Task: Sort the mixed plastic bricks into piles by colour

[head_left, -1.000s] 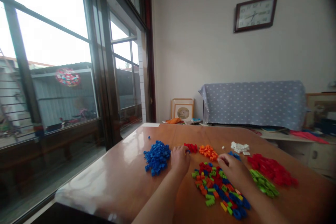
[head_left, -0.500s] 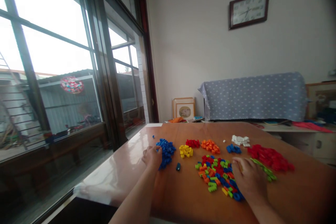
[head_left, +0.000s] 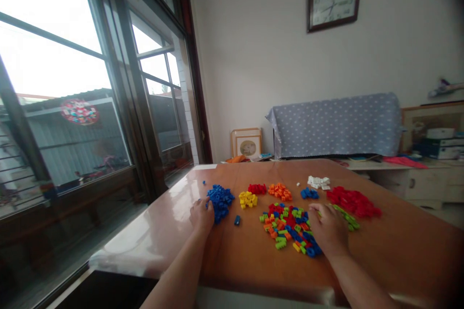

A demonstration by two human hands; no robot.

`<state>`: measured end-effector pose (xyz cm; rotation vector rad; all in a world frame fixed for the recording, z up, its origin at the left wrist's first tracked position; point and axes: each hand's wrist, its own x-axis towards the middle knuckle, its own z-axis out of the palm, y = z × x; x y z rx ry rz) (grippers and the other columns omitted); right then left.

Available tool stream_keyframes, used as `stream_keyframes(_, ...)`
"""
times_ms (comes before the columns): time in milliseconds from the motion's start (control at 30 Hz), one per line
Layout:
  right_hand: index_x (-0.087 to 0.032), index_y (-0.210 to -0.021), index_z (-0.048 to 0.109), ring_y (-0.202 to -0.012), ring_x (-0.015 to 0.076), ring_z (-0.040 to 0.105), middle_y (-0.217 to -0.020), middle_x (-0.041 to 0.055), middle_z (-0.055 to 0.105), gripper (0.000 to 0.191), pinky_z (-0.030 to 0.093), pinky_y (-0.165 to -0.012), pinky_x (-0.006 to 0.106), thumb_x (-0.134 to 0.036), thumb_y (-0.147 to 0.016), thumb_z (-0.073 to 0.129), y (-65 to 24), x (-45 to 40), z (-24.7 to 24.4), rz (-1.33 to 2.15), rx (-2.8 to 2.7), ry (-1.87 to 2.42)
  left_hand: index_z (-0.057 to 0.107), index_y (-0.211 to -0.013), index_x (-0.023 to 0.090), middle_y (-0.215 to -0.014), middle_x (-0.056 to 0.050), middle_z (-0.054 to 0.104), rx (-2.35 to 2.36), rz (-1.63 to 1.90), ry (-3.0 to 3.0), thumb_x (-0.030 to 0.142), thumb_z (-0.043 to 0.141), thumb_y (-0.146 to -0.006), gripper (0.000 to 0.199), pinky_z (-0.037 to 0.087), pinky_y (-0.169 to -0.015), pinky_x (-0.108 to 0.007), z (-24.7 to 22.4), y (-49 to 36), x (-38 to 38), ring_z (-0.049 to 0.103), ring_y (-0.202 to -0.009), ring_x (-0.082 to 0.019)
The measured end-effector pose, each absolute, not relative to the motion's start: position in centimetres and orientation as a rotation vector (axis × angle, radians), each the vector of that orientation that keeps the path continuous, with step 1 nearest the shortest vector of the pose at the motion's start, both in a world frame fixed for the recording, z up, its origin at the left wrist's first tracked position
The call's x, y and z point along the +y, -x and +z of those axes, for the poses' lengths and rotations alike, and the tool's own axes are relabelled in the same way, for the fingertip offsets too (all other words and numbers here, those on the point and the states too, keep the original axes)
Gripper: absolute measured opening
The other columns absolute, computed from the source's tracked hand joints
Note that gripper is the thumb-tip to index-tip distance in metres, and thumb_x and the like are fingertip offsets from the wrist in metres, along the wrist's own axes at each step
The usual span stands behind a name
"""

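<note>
My left hand (head_left: 202, 217) rests at the left edge of the blue brick pile (head_left: 220, 201), fingers curled; what they hold, if anything, is too small to tell. My right hand (head_left: 329, 228) is over the right side of the mixed-colour pile (head_left: 290, 226), its fingers bent inward around something I cannot make out. Beyond it lie green pieces (head_left: 348, 218). Yellow bricks (head_left: 248, 199), red bricks (head_left: 257, 188) and orange bricks (head_left: 280, 191) sit in small heaps between the hands. One dark blue piece (head_left: 237, 220) lies alone.
Farther right are a small blue heap (head_left: 309, 193), white bricks (head_left: 319, 182) and a large red pile (head_left: 353, 201) on the brown table (head_left: 253, 265). Behind stand a cloth-covered object (head_left: 337, 128) and a framed picture (head_left: 248, 146). Glass windows line the left.
The view has turned slightly to the right, so the table and piles appear shifted left and a little higher. Both hands stay beside the same piles.
</note>
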<state>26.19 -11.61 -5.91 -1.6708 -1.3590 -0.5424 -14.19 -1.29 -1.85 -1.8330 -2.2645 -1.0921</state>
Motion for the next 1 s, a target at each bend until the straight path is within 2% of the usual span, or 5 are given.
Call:
stream_keyframes(200, -0.020, -0.090, 0.069, -0.088, 0.0271, 0.058, -0.091, 0.0108, 0.070, 0.028, 0.040, -0.083, 0.037, -0.033, -0.092, 0.045, -26.0, -11.7, -5.7, -0.481, -1.335, 1.641, 0.069, -0.118, 0.024, -0.122, -0.007, 0.067, -1.902, -1.207, 2.026, 0.038, 0.044, -0.097, 0.035, 0.040, -0.102, -0.037, -0.9, 9.3, -3.6, 0.056, -0.115, -0.026)
stream_keyframes(367, -0.020, -0.089, 0.068, -0.091, 0.0266, 0.057, -0.092, 0.0099, 0.070, 0.025, 0.040, -0.086, 0.037, -0.031, -0.090, 0.045, -25.8, -12.0, -5.4, -0.419, -1.344, 1.632, 0.072, -0.106, 0.025, -0.108, -0.005, 0.070, -1.636, -1.172, 2.465, 0.027, 0.049, -0.094, 0.025, 0.042, -0.092, -0.032, -0.9, 3.8, -6.0, 0.058, -0.106, -0.022)
stream_keyframes(567, -0.020, -0.088, 0.067, -0.093, 0.0259, 0.057, -0.093, 0.0087, 0.070, 0.023, 0.040, -0.087, 0.036, -0.030, -0.090, 0.046, -25.3, -12.3, -5.0, -0.351, -1.337, 1.632, 0.073, -0.102, 0.024, -0.105, -0.005, 0.069, -1.493, -0.970, 2.794, 0.020, 0.053, -0.089, 0.025, 0.041, -0.087, -0.032, -1.0, -0.8, -7.8, 0.058, -0.101, -0.022)
stream_keyframes(800, -0.020, -0.087, 0.066, -0.093, 0.0241, 0.056, -0.093, 0.0076, 0.069, 0.021, 0.040, -0.088, 0.034, -0.028, -0.091, 0.047, -25.1, -12.3, -4.9, -0.328, -1.351, 1.609, 0.070, -0.108, 0.025, -0.106, -0.005, 0.065, -1.345, -0.919, 2.852, 0.039, 0.064, -0.086, 0.027, 0.041, -0.087, -0.033, -2.0, -1.0, -8.9, 0.055, -0.105, -0.024)
stream_keyframes(1000, -0.020, -0.085, 0.067, -0.089, 0.0233, 0.057, -0.088, 0.0070, 0.069, 0.020, 0.041, -0.086, 0.033, -0.027, -0.089, 0.049, -25.4, -11.7, -5.3, -0.330, -1.324, 1.581, 0.071, -0.093, 0.021, -0.097, -0.005, 0.064, -1.394, -0.923, 2.857, 0.021, 0.062, -0.082, 0.014, 0.041, -0.083, -0.030, -2.5, -0.1, -7.9, 0.057, -0.096, -0.021)
